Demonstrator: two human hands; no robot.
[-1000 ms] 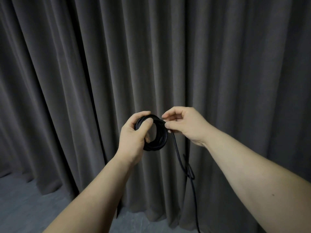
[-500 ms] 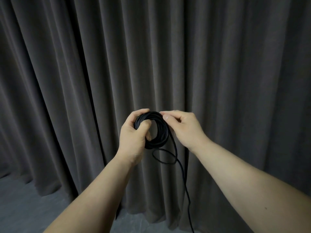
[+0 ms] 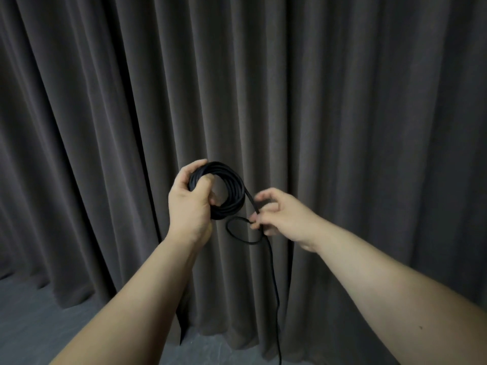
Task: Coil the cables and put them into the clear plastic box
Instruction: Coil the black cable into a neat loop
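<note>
Now both my hands are up before the curtain, working one black rubber cable.
My left hand point(image 3: 190, 204) curls round the wound black coil point(image 3: 224, 191), thumb through its middle, held upright at chest height. My right hand point(image 3: 279, 216), just beside and lower, pinches the loose strand point(image 3: 274, 280), which loops once under the coil and hangs down past the frame's bottom edge. Behind hangs a pleated dark grey curtain point(image 3: 342, 114) reaching the grey floor point(image 3: 31, 325).

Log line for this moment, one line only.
phase: coiling | left hand: holds coil | right hand: pinches loose strand | small loop below | tail hangs down | box: not in view
</note>
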